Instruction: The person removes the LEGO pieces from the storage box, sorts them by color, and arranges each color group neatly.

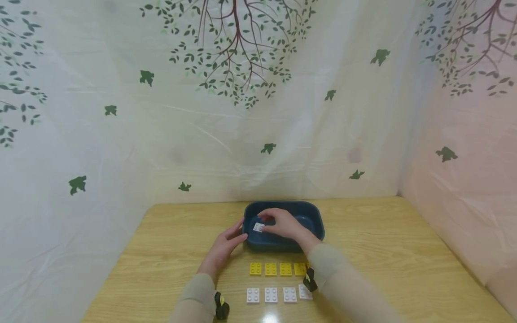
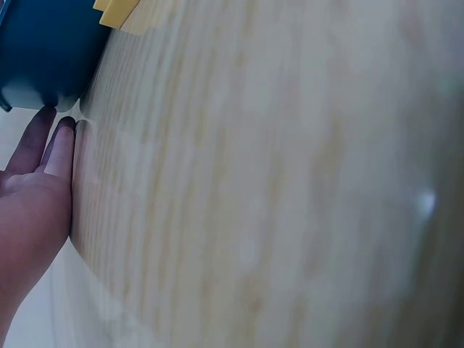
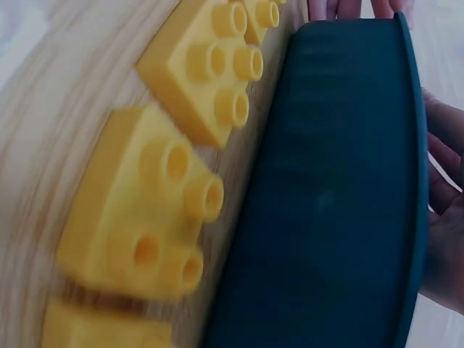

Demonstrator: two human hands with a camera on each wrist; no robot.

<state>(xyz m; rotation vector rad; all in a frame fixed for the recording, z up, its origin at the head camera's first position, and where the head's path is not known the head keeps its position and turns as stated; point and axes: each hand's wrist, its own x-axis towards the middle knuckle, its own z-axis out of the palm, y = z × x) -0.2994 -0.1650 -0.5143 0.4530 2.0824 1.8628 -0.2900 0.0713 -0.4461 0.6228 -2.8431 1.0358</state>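
Note:
A dark blue bin stands on the wooden table. My right hand reaches over its near wall and pinches a white studded toy brick between thumb and fingers, inside the left part of the bin. The brick sits a little askew. In the right wrist view the bin's wall hides the brick and most of the fingertips. My left hand rests against the bin's left end with fingers extended; in the left wrist view those fingers reach the bin's end.
In front of the bin lies a row of several yellow bricks, partly covered by the right wrist. Nearer is a row of several white bricks. A curtain printed with leaves hangs behind the table.

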